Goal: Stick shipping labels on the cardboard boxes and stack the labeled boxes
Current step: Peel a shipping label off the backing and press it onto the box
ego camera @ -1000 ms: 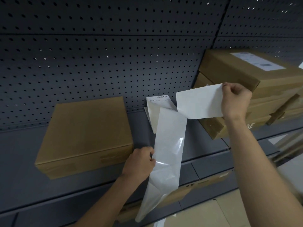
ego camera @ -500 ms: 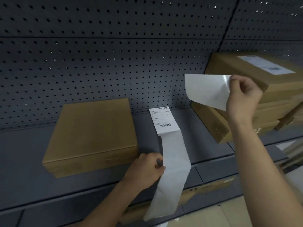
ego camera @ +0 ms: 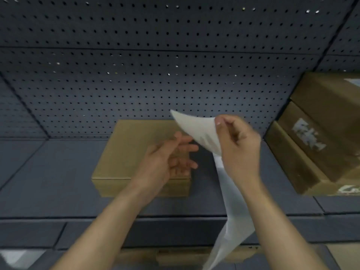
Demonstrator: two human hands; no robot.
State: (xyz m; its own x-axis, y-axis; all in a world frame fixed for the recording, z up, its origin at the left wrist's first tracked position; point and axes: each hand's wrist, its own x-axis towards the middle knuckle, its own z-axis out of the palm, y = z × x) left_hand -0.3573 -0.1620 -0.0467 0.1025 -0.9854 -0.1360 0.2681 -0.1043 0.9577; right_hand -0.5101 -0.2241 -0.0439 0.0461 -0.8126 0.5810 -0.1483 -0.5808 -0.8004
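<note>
A label held above a box (ego camera: 128,152) on a shelf (ego camera: 48,172).
The right hand (ego camera: 239,145) pinches the label (ego camera: 198,131) at centre. The left hand (ego camera: 165,158), fingers loosely spread and empty, hovers over the box at its 9 o'clock. A backing strip (ego camera: 231,211) hangs toward 5 o'clock, with a stack (ego camera: 319,133) at 3 o'clock.

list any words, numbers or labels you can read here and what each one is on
Nothing is readable; the frame is blurred.
peeled label in the right hand: faint grey lines, unreadable.
middle box of the right stack: big white print on its side, too blurred.
bottom box there: white marks, cut off and blurred.
white label on the top box: no text discernible.
</note>
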